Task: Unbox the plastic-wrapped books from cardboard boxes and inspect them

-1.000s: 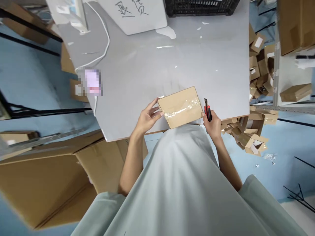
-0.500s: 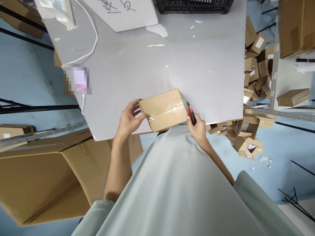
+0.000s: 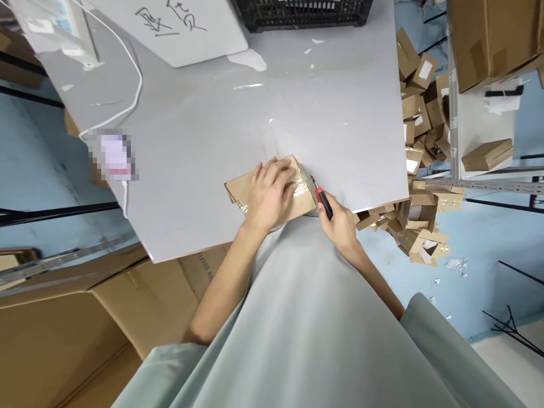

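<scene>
A small cardboard box (image 3: 238, 190) sealed with clear tape lies near the front edge of the grey table (image 3: 204, 141). My left hand (image 3: 270, 192) lies flat on top of the box, fingers stretched out, pressing it down. My right hand (image 3: 340, 224) is closed round a red and black utility knife (image 3: 323, 201), whose tip touches the box's right end.
A heap of small empty cardboard boxes (image 3: 419, 170) lies on the blue floor right of the table. A black crate (image 3: 301, 11) and a white board with writing (image 3: 178, 25) sit at the back. A white cable (image 3: 127, 90) runs along the left. Large cartons (image 3: 85, 317) stand at lower left.
My left hand has moved from the box's left end onto its top. The knife in my right hand has stayed at the box's right end. The view has shifted.
</scene>
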`<state>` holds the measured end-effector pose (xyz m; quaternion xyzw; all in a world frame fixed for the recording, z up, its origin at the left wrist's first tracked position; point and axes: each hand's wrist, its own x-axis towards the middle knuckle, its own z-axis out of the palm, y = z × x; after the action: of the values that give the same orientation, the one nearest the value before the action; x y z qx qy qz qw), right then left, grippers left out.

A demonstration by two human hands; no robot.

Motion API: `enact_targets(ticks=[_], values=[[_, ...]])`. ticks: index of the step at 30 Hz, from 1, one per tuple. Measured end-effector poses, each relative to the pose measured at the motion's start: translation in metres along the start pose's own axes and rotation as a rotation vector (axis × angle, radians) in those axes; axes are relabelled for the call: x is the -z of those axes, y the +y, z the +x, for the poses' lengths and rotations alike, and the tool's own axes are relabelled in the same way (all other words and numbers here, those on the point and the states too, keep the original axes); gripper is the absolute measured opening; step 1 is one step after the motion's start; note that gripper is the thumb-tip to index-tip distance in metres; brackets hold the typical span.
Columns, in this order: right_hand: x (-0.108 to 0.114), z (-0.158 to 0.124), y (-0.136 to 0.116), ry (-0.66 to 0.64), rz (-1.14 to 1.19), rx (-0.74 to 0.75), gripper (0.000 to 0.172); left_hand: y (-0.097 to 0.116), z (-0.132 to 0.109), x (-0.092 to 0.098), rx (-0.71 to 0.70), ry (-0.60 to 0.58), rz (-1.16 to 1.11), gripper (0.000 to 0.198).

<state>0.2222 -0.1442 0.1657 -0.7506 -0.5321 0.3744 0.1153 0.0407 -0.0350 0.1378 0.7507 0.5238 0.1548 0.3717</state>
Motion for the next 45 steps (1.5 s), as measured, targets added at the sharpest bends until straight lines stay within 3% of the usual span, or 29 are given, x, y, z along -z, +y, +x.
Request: enact_targets(ticks=[12, 22, 30, 38, 42, 45], values=[[0.001, 0.01, -0.039, -0.095, -0.276, -0.058, 0.052, -0.015, -0.007, -0.006, -0.04, 0.02, -0.083, 0.03], [-0.003, 0.007, -0.072, -0.087, -0.409, -0.208, 0.054, -0.037, -0.012, -0.026, -0.212, 0.113, -0.023, 0.036], [0.0, 0.008, -0.109, -0.106, -0.502, -0.336, 0.042, -0.042, -0.016, -0.031, -0.249, 0.108, -0.056, 0.039], [-0.005, -0.035, -0.082, -0.159, -0.549, -0.487, 0.033, -0.04, -0.022, -0.037, -0.282, 0.09, -0.06, 0.041], [-0.003, -0.068, -0.065, -0.089, -0.441, -0.437, 0.034, -0.043, -0.019, -0.036, -0.276, 0.106, -0.071, 0.043], [-0.001, -0.08, -0.047, 0.039, -0.253, -0.33, 0.036, -0.045, -0.016, -0.033, -0.267, 0.116, -0.066, 0.044]])
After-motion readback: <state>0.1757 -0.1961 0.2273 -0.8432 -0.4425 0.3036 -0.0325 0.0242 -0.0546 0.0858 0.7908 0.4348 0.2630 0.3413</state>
